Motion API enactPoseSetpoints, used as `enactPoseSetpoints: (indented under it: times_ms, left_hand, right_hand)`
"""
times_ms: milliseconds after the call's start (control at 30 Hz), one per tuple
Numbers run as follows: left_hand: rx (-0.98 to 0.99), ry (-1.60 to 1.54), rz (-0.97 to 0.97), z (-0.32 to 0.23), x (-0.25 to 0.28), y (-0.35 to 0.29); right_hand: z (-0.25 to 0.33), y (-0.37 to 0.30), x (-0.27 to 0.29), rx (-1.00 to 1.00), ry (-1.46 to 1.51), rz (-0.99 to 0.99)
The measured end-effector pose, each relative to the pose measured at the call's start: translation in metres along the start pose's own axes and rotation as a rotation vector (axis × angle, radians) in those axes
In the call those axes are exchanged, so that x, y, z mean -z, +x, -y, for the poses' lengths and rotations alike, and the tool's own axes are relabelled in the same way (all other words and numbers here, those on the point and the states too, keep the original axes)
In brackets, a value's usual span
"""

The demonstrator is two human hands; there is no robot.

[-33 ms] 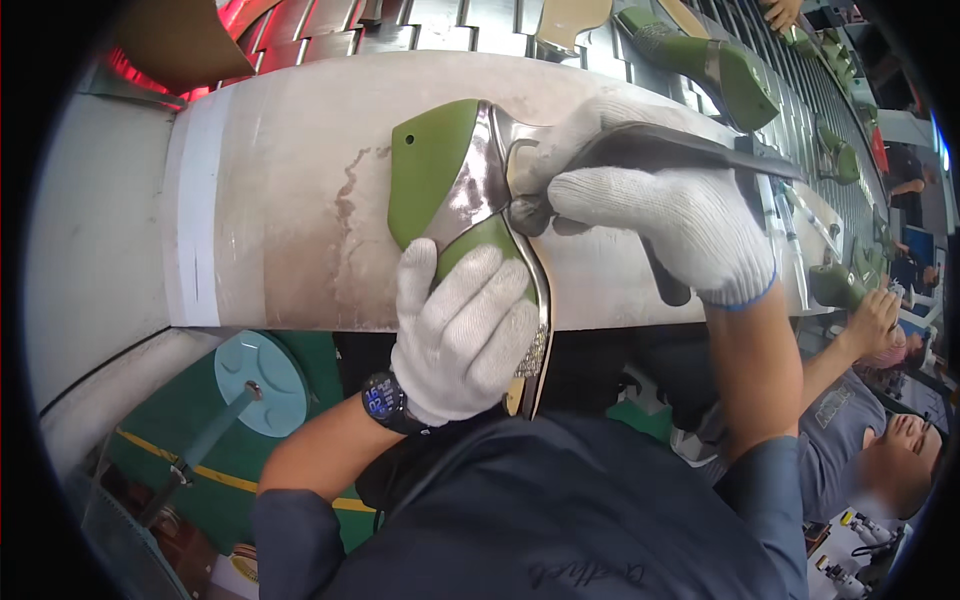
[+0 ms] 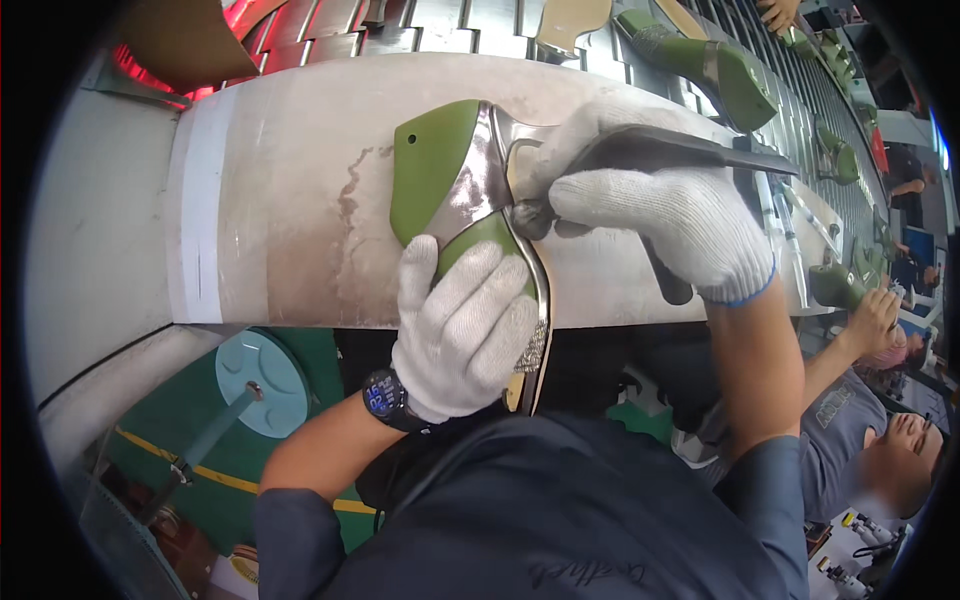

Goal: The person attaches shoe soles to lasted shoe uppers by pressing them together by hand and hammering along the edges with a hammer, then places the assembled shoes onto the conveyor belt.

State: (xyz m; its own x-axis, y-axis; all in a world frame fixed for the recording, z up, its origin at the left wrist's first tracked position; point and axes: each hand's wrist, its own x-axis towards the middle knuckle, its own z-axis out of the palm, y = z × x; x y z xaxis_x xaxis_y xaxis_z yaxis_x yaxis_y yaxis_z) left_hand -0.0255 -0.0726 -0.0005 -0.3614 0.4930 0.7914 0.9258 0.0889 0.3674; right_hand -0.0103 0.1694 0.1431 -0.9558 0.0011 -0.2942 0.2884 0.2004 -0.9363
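Shoe (image 2: 470,180) in silver over a green last (image 2: 430,150) is what I follow remotely: it lies on its side on the broad pale surface (image 2: 620,290), heel end far from the wearer, toe reaching past the near edge. Beyond runs a slatted metal conveyor (image 2: 420,40) with other green lasts (image 2: 690,65) on it. Of the hands, the left hand (image 2: 460,330) is draped over the forepart, fingers lightly curved and slightly spread, holding it from above; where the thumb sits I cannot tell. The right hand (image 2: 690,225) is wrapped around a dark tool (image 2: 660,148), pincers by the look of its two arms, whose blunt head (image 2: 530,218) sits at the sole edge; I cannot tell touching from just apart. My worry is that the left hold, set toward the overhanging toe, may let the heel end swivel if the tool pushes hard. Knitted glove on shiny silver could slide too, I judge. Should the head slip, it might score the finish or catch the nearby left fingertips.
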Motion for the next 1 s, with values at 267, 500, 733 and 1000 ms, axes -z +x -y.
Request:
enactPoseSetpoints:
  times_ms: [267,500,733,1000]
  left_hand:
    - [-0.052,0.061,0.056,0.0,-0.001,0.002]
    - [0.046,-0.032,0.081,-0.01,0.008,0.004]
    - [0.032,-0.035,0.03,-0.009,0.003,0.004]
    - [-0.057,0.092,0.172,-0.008,0.007,0.01]
  right_hand:
    - [-0.005,-0.047,-0.025,-0.009,0.176,-0.108]
    - [-0.023,-0.106,-0.084,0.483,-0.122,-0.212]
    - [-0.027,-0.138,-0.093,0.255,0.112,-0.084]
    - [-0.011,-0.11,-0.075,0.104,0.132,-0.349]
